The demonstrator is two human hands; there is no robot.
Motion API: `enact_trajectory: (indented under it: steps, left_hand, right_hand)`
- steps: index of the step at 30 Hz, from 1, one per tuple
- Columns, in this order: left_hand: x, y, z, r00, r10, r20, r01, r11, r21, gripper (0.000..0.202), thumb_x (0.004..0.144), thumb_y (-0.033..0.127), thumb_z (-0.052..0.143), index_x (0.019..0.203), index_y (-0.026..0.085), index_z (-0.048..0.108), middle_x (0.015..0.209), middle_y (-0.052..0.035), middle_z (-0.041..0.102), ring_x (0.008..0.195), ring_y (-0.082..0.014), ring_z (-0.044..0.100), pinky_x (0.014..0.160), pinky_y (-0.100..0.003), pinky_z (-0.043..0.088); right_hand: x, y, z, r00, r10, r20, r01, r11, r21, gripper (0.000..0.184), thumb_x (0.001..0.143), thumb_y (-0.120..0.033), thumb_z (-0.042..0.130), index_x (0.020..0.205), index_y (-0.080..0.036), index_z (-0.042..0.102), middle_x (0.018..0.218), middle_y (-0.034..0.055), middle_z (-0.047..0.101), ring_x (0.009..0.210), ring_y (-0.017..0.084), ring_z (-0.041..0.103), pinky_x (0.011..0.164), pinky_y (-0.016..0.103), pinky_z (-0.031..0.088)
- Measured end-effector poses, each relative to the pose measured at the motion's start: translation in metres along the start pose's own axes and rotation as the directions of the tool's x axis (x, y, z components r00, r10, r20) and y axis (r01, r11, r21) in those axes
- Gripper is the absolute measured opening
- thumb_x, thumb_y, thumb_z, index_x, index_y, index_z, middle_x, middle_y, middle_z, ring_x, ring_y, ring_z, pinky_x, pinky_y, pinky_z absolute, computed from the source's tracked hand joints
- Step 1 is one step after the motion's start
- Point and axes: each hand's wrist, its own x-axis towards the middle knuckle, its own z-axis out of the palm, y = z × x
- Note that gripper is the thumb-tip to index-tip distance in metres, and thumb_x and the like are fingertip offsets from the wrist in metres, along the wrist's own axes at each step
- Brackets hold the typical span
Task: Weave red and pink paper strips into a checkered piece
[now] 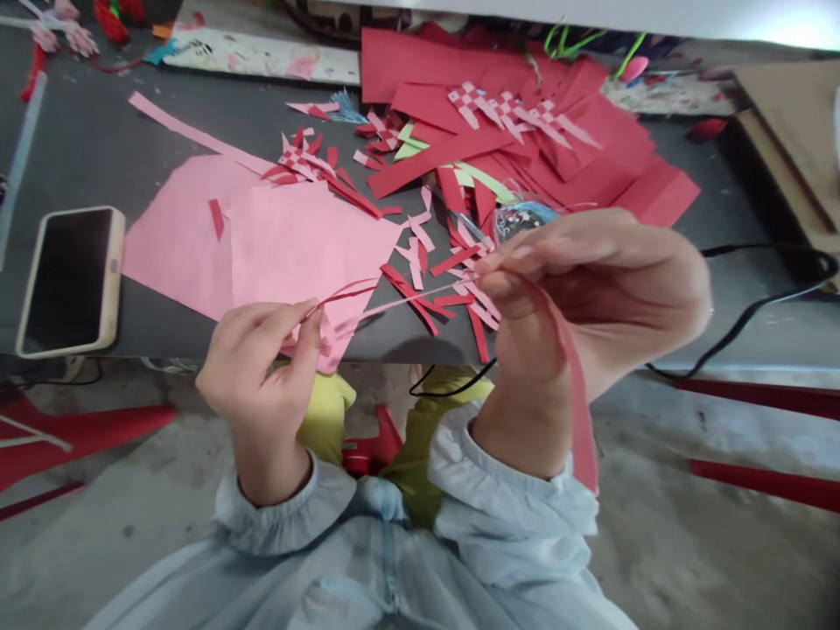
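Observation:
My left hand pinches red and pink paper strips above the table's front edge. My right hand grips a pink paper strip between thumb and fingertips. One end of it hangs down past my wrist, and a thin pink length stretches across between both hands. Beneath them lie pink paper sheets and scattered red and pink paper scraps. The exact folds inside my left fingers are hidden.
A phone lies at the left. Red paper sheets are piled at the back, with woven checkered paper pieces on top. A cardboard box stands at the right beside a black cable. Red stool parts show below.

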Motion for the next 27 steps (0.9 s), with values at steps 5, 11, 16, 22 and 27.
enact_trajectory:
  steps: [5,11,16,22,27]
  left_hand:
    - [0.000,0.003,-0.001,0.999,0.029,0.039,-0.030,0.999,0.025,0.021,0.078,0.010,0.077,0.090,0.027,0.076,0.074,0.0023,0.073,0.069,-0.0153,0.069,0.067,-0.030,0.056]
    - [-0.001,0.007,-0.001,0.998,0.006,0.062,-0.009,0.999,0.043,0.020,0.081,0.011,0.075,0.090,0.029,0.075,0.074,0.0030,0.073,0.071,-0.0150,0.068,0.069,-0.033,0.057]
    - [-0.001,0.008,-0.001,0.995,0.029,0.092,-0.033,0.999,0.037,0.015,0.086,0.016,0.072,0.093,0.028,0.075,0.075,0.0038,0.072,0.071,-0.0128,0.068,0.067,-0.034,0.058]
    - [-0.002,0.007,0.001,1.000,0.021,0.015,-0.021,1.000,0.017,0.020,0.077,0.010,0.079,0.089,0.026,0.077,0.074,0.0018,0.071,0.069,-0.0151,0.068,0.068,-0.032,0.058]
    - [-0.002,0.009,0.001,0.998,-0.029,0.058,0.027,0.999,0.030,0.021,0.079,0.011,0.076,0.089,0.029,0.076,0.074,0.0033,0.072,0.072,-0.0154,0.069,0.069,-0.031,0.057]
  right_hand:
    - [-0.001,0.007,-0.005,0.996,-0.077,-0.040,0.074,0.995,-0.067,0.030,0.066,-0.005,0.080,0.088,-0.025,0.080,0.073,0.0015,0.070,0.062,0.019,0.065,0.049,0.037,0.048]
    - [0.003,0.000,-0.005,0.988,-0.058,-0.143,0.036,0.987,-0.154,0.023,0.063,-0.008,0.086,0.079,-0.024,0.080,0.069,0.0016,0.071,0.059,0.018,0.065,0.049,0.035,0.047]
    - [0.005,-0.003,-0.005,0.987,-0.058,-0.150,0.032,0.985,-0.168,0.023,0.063,-0.012,0.087,0.079,-0.027,0.079,0.068,-0.0005,0.071,0.056,0.016,0.063,0.045,0.032,0.045]
    - [0.004,0.001,-0.007,0.985,-0.067,-0.157,0.039,0.984,-0.173,0.019,0.063,-0.013,0.087,0.077,-0.024,0.079,0.068,0.0018,0.071,0.057,0.018,0.063,0.044,0.034,0.044]
    - [0.002,0.009,-0.014,0.985,-0.119,-0.122,0.096,0.979,-0.178,0.018,0.067,-0.018,0.085,0.082,-0.025,0.080,0.071,0.0018,0.071,0.059,0.018,0.063,0.045,0.035,0.045]
